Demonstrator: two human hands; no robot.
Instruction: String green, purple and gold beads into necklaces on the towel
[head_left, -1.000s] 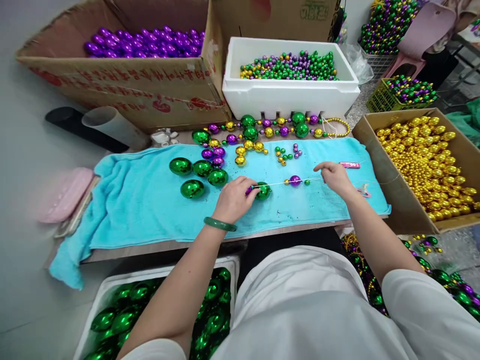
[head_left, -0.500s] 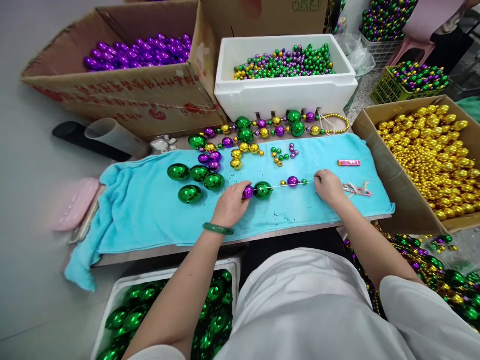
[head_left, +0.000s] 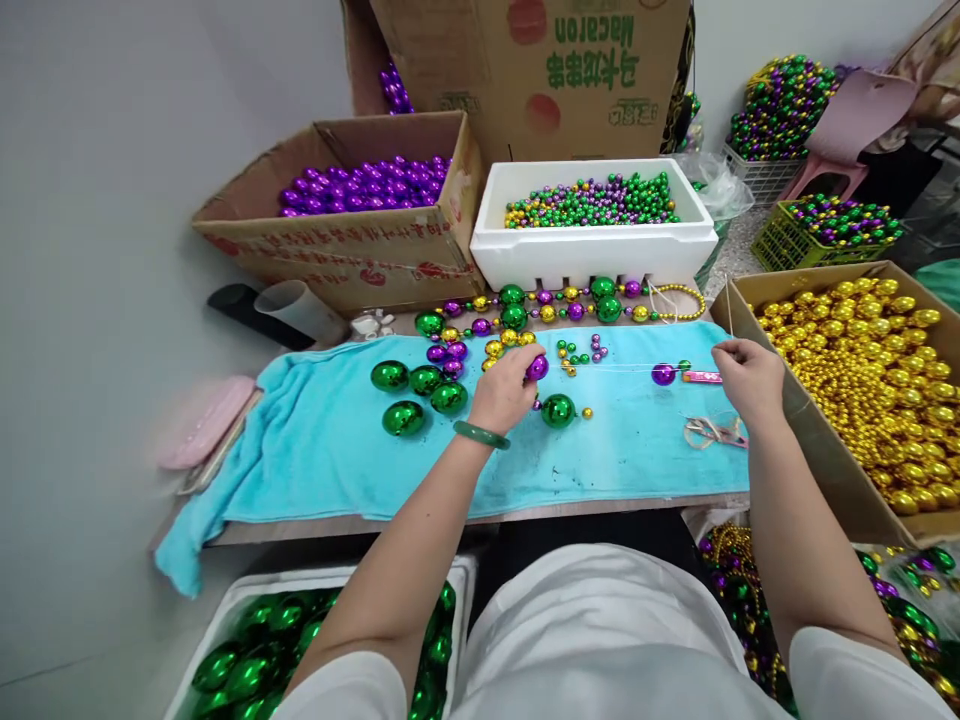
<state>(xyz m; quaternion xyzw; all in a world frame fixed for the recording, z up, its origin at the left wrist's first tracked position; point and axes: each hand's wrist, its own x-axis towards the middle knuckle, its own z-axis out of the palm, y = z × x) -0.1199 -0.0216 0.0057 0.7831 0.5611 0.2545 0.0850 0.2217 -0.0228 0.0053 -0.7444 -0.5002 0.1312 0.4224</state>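
My left hand [head_left: 504,392], with a green bangle on its wrist, is closed on a purple bead [head_left: 536,367] above the blue towel [head_left: 315,450]. A large green bead [head_left: 558,410] and small beads lie just right of it on a thin thread [head_left: 615,368]. My right hand [head_left: 750,378] pinches the thread's other end near the gold-bead box, and the thread runs taut between the hands. Another purple bead [head_left: 663,374] with small green beads sits on the thread close to my right hand. Loose green balls [head_left: 411,385] lie left of my left hand.
A box of gold beads [head_left: 862,370] stands at the right, a white foam box of mixed beads [head_left: 592,215] and a box of purple beads [head_left: 360,200] at the back. A finished strand [head_left: 555,305], a pink tag [head_left: 701,377] and scissors [head_left: 712,432] lie on the bench. A tub of green balls [head_left: 247,650] sits below.
My left hand lifted with the purple bead away from the large green bead. My right hand drew the thread out to the right, carrying the other purple bead along. The camera tilted up.
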